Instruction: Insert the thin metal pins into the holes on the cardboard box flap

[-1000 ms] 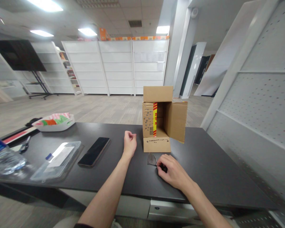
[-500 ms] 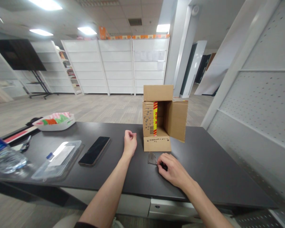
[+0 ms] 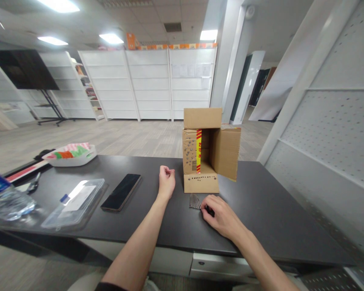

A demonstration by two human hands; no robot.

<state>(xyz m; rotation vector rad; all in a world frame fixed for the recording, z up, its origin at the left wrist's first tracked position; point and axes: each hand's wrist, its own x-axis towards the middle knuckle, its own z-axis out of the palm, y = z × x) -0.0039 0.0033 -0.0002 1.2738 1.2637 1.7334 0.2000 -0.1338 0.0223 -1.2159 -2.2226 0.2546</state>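
Observation:
My left hand rests on the dark table to the left of an open cardboard box, its fingers curled closed. Whatever it may hold is hidden. Fingers bent and thumb tucked in, my right hand lies in front of the box. Its fingertips are at the right end of a row of thin metal screws or nails; I cannot make out what they pinch. The box's lower flap has a line of small dark holes. Several grey round spots dot its left flap, beside yellow and red tape.
Left of my left hand lie a black phone and a clear plastic case. A water bottle lies at the far left, with a white basket of colourful cloth behind. A perforated white panel stands on the right.

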